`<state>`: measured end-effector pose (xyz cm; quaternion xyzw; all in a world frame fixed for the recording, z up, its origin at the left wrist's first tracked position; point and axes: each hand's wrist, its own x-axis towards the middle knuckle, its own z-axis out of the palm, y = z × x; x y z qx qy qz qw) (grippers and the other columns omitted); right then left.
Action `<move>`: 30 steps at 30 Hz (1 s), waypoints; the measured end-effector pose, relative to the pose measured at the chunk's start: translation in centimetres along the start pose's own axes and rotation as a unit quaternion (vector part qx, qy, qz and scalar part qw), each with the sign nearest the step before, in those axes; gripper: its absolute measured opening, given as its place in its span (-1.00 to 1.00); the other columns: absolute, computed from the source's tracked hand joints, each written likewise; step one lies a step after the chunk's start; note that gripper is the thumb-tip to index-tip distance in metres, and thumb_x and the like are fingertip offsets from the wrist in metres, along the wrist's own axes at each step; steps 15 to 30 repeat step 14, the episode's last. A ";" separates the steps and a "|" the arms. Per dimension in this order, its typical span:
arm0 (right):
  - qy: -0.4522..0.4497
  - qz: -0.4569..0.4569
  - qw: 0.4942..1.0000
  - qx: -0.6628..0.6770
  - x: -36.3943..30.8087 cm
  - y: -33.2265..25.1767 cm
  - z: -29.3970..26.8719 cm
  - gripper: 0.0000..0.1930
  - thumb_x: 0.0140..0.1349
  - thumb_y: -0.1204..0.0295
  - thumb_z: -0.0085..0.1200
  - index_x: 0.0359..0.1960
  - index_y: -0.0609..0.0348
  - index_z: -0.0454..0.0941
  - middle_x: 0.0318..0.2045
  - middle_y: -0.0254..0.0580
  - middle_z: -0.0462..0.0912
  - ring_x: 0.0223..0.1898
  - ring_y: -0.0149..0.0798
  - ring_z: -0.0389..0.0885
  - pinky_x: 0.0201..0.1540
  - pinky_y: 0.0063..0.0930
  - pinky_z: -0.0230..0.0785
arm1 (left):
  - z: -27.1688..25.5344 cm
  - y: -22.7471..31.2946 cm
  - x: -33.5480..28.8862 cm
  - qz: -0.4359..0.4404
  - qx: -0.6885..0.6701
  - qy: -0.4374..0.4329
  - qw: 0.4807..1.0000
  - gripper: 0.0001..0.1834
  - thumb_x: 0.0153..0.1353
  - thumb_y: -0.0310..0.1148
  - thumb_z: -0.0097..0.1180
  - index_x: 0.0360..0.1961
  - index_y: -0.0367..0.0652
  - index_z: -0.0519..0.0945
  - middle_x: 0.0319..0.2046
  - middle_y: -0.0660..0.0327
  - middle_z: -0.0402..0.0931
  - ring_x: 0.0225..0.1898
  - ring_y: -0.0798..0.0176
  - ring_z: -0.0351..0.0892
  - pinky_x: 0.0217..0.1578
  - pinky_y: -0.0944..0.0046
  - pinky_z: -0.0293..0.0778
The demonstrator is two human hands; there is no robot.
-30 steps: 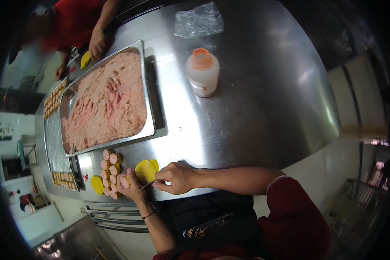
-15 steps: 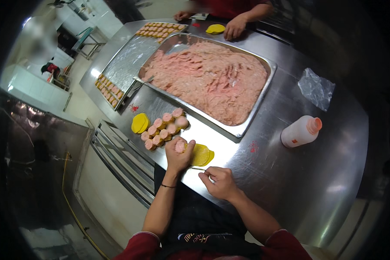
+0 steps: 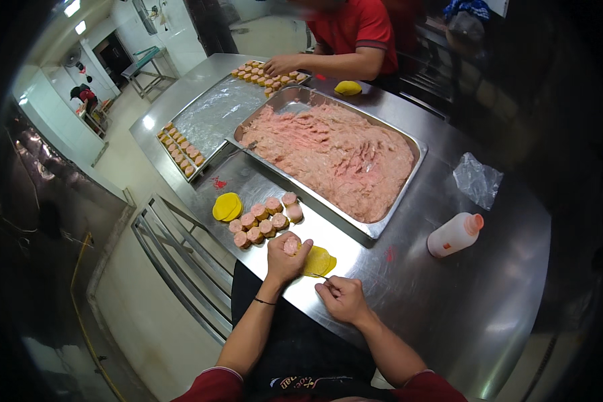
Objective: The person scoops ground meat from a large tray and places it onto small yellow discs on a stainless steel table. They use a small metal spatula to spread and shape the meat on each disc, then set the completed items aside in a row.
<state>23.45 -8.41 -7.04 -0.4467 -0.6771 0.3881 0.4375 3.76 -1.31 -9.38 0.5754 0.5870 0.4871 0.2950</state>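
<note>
My left hand [image 3: 283,261] is wrapped round a dumpling [image 3: 291,246], its pink filling showing at the top of the fist. Close beside it, my right hand [image 3: 344,299] grips a thin metal tool [image 3: 319,275] whose tip lies over yellow round wrappers [image 3: 320,260] at the table's near edge; the tool's full shape is hidden. Just beyond my left fist stand rows of finished open-topped dumplings [image 3: 266,221]. Another small pile of yellow wrappers [image 3: 228,206] lies left of them.
A deep steel pan [image 3: 417,167] of pink minced filling [image 3: 342,151] occupies the table's middle. Behind it, a film-lined tray [image 3: 214,107] holds dumplings at both ends. A white bottle [image 3: 452,236] and clear plastic bag [image 3: 477,181] lie right. A co-worker's hand [image 3: 281,65] reaches over the tray.
The view has tilted up a little. Across the table, the co-worker's hand has gone from beside the yellow wrappers to the dumpling tray. The tool's tip now rests over my near wrappers.
</note>
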 end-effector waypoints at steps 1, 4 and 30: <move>0.000 -0.002 1.000 0.001 0.1 0.1 0.1 -0.75 0.28 0.43 0.39 -0.51 0.29 0.63 -0.73 -0.15 0.48 -0.73 -0.29 0.40 -0.59 -0.33 0.27 | 0.0 0.0 0.0 -0.001 0.000 -0.003 1.000 -0.65 0.22 -0.29 0.49 -0.53 -0.21 0.57 -0.59 0.32 0.53 -0.54 0.47 0.43 -0.47 0.33 0.39; -0.002 -0.004 1.000 -0.008 0.1 0.2 0.2 -0.74 0.28 0.43 0.38 -0.52 0.29 0.62 -0.74 -0.16 0.47 -0.73 -0.33 0.37 -0.59 -0.36 0.25 | 0.0 0.1 0.0 -0.004 -0.012 0.004 1.000 -0.64 0.20 -0.26 0.51 -0.51 -0.28 0.62 -0.62 0.17 0.57 -0.58 0.33 0.50 -0.49 0.25 0.44; -0.009 0.028 1.000 0.010 0.2 0.0 -0.1 -0.72 0.32 0.42 0.36 -0.51 0.32 0.63 -0.75 -0.20 0.51 -0.72 -0.42 0.41 -0.58 -0.42 0.30 | -0.3 0.6 0.2 0.004 0.010 0.002 1.000 -0.64 0.21 -0.24 0.51 -0.49 -0.28 0.63 -0.59 0.13 0.60 -0.56 0.28 0.55 -0.45 0.23 0.49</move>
